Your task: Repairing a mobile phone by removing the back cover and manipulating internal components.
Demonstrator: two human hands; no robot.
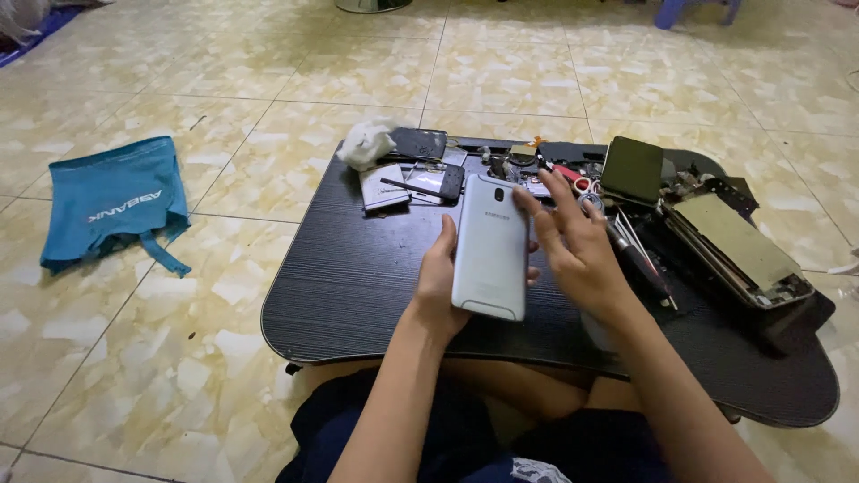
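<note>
My left hand (436,284) grips a silver smartphone (490,246) by its left edge, back side up, camera lens near the top, above a low black table (349,286). To the phone's right, my right hand (573,240) is spread with its fingers apart, fingertips touching or just off the phone's upper right edge and holding nothing.
Behind the phone lie dismantled phone parts: a dark phone body (418,143), a white crumpled cloth (365,143), a grey flat part (383,186), a dark green phone (632,169), an opened device with a metal plate (738,241), and tools. A blue bag (114,201) lies on the tiled floor, left.
</note>
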